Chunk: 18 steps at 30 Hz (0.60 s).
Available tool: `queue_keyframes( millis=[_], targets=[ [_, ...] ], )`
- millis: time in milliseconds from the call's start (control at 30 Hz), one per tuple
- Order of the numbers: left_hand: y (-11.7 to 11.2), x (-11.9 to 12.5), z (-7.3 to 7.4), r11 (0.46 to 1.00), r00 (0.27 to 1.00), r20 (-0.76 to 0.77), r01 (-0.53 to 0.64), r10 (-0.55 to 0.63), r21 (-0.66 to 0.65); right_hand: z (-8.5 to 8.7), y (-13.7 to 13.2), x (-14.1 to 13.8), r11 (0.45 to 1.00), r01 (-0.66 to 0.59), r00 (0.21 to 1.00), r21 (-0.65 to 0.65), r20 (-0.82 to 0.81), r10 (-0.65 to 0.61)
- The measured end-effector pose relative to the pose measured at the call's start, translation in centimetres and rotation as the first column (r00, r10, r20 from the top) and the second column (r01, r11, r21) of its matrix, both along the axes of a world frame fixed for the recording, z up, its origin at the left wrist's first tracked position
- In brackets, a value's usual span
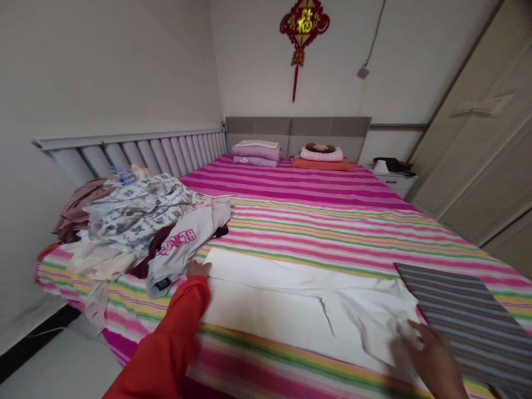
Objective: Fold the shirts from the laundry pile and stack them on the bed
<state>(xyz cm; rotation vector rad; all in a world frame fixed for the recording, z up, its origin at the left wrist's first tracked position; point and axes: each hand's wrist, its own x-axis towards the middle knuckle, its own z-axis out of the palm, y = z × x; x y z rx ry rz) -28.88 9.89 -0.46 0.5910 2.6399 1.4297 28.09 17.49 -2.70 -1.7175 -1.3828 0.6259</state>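
A white garment [291, 302] lies spread flat across the near edge of a bed with a striped pink, yellow and green sheet [332, 221]. My left hand [198, 269], in a red sleeve, rests on the garment's left end, mostly hidden by the sleeve. My right hand [428, 352] is blurred at the garment's right end, fingers spread over the wrinkled cloth. A grey striped folded cloth [469, 321] lies just right of that hand.
A heap of unfolded clothes [133, 221], with a grey piece lettered in pink, sits on the bed's left side. Folded bedding and pillows [286, 155] lie at the headboard. A nightstand [394, 177] and a wardrobe [477, 155] stand to the right.
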Motion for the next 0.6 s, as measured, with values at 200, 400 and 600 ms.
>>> queue_keyframes(
  millis=[200,400,600],
  targets=[
    [4.6,10.0,0.9,0.892,0.892,-0.034,0.452,-0.451,0.026,1.5,-0.4,-9.8,0.913,-0.357,0.885,0.196,0.382,0.264],
    [7.7,25.6,-3.5,0.464,0.477,-0.024,0.841,-0.879,-0.279,-0.3,1.0,-17.1,0.939,-0.302,0.717,-0.167,0.609,0.339],
    [8.2,18.7,-5.3,0.494,0.563,-0.111,0.593,-0.819,-0.636,-3.9,2.8,-13.3,0.962,-0.188,0.678,-0.198,0.682,0.274]
  ],
)
